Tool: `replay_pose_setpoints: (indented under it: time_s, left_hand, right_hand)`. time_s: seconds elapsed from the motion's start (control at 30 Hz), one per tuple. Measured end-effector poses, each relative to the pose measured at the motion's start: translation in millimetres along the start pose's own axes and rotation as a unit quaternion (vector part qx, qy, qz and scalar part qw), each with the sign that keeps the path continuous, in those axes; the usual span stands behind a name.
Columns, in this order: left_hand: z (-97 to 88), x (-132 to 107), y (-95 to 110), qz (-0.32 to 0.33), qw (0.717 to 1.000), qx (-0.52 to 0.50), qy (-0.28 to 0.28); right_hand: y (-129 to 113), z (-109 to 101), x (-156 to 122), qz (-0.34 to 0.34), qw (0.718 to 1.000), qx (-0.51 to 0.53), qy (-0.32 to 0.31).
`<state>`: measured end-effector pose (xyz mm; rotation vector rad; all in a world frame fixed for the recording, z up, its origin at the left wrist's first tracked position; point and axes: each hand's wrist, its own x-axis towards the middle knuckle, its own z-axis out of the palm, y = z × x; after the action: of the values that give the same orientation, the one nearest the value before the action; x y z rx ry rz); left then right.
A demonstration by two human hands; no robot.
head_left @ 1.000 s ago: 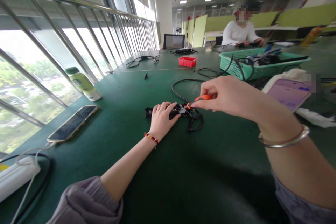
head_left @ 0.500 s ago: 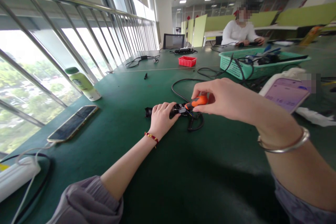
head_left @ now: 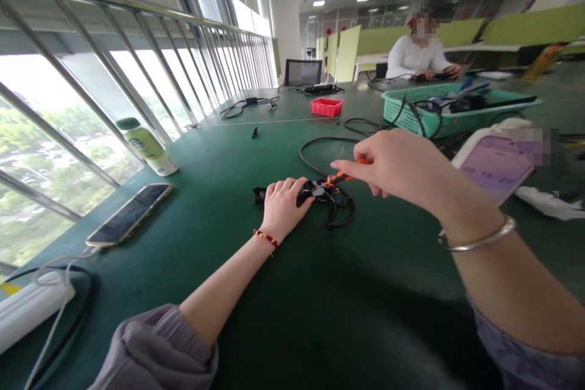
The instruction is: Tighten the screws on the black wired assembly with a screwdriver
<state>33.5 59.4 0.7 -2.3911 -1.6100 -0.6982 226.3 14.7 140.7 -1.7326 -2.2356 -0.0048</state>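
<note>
A black, elongated device (head_left: pixel 260 195) lies on the green table, its right part opened so that coloured wires show. My left hand (head_left: pixel 284 201) is closed over its middle and presses it to the tabletop. In my right hand (head_left: pixel 381 161) is a screwdriver (head_left: pixel 337 179) with an orange and dark grey handle, gripped mostly inside the fingers. The index finger stretches along above the handle. Its shaft points left and down to the opened part of the device; the exact tip contact is too small to make out. A black cable (head_left: pixel 305 149) curls around behind the device.
A red tray (head_left: pixel 326 107) and a green basket (head_left: pixel 406 114) of cables stand farther back. A lit phone (head_left: pixel 496 167) leans at right; another phone (head_left: pixel 130 214) and a bottle (head_left: pixel 148 147) are at left. Across the table sits a person (head_left: pixel 411 58) in white.
My right hand has rolled over, turning the screwdriver; its orange handle end is now mostly hidden by the fingers. My left hand and the device stay in place.
</note>
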Motion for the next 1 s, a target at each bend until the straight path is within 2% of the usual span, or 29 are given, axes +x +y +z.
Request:
replay_pose_setpoints:
  time_s: [0.1, 0.27, 0.33, 0.43, 0.6, 0.77, 0.87, 1.0]
  left_hand:
    - [0.1, -0.1, -0.7, 0.003, 1.000, -0.002, -0.002]
    - [0.7, -0.5, -1.3, 0.003, 1.000, -0.003, -0.003]
    - [0.9, -0.5, -0.8, 0.002, 1.000, -0.006, -0.002]
    - [1.1, -0.4, 0.6, -0.001, 1.000, -0.009, 0.000]
    - [1.9, -0.4, 1.7, -0.008, 1.000, -0.005, 0.002]
    - [2.6, -0.7, 0.3, -0.004, 1.000, -0.008, -0.002]
    - [2.6, -1.0, -0.2, -0.001, 1.000, -0.009, -0.004]
    - [2.6, -1.1, 0.2, -0.002, 1.000, -0.008, -0.001]
  right_hand:
    - [3.5, 0.4, 0.5, -0.020, 0.999, 0.032, 0.001]
    - [8.5, 1.8, 0.5, -0.116, 0.991, 0.072, -0.004]
    - [8.0, 1.7, -0.2, -0.135, 0.988, 0.069, -0.013]
    - [5.6, 0.3, -2.5, -0.126, 0.991, 0.052, -0.012]
    - [2.6, 0.1, -4.4, -0.048, 0.999, 0.021, 0.001]
    - [2.3, 2.9, -1.7, -0.022, 1.000, 0.005, 0.010]
    - [4.0, 2.0, -1.5, -0.034, 0.999, -0.002, 0.010]
    - [7.0, -0.2, -1.9, -0.090, 0.996, 0.006, 0.007]
